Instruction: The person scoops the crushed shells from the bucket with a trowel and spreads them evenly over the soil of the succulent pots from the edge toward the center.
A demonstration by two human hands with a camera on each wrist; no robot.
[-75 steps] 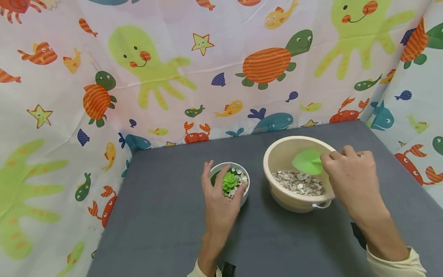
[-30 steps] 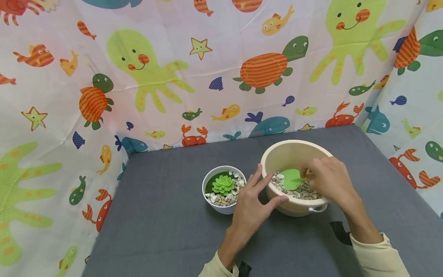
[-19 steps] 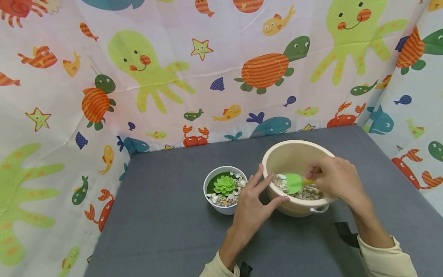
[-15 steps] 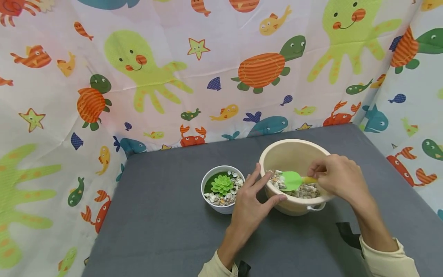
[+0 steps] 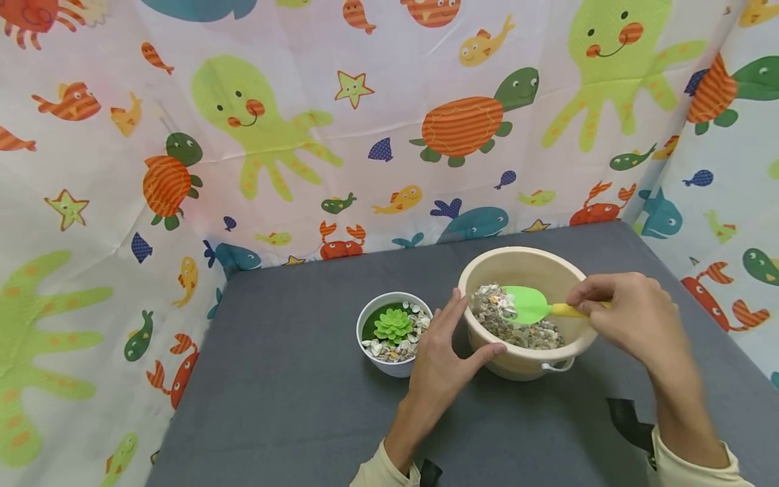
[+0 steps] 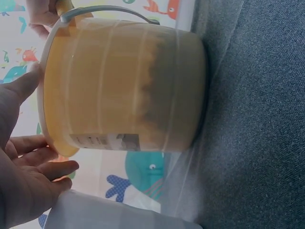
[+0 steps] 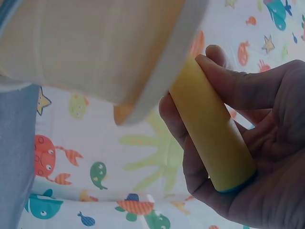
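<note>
My right hand [image 5: 633, 314] grips the yellow handle [image 7: 212, 124] of a small trowel, fingers curled round it in the right wrist view. The trowel's green blade [image 5: 528, 304] is inside a cream bucket [image 5: 529, 257], with small pale stones at its tip, above a bed of pebbles [image 5: 535, 336]. My left hand [image 5: 441, 358] touches the bucket's rim at its near left side, thumb and fingers spread and fairly straight. In the left wrist view, the fingertips [image 6: 34, 74] meet the rim. Left of that hand stands a white pot [image 5: 389, 368] with a green succulent [image 5: 393, 326] and pebbles.
A grey cloth [image 5: 292, 379] covers the table. Behind it and at both sides hangs a curtain [image 5: 280, 40] printed with sea animals. The bucket's pale carrying handle [image 5: 558, 367] hangs at its front. In the left wrist view, dark contents show through the bucket's lower wall.
The right hand went down into the bucket with the trowel, then rose and shifted right; stones now lie at the blade. The left hand moved from the pot to the bucket rim.
</note>
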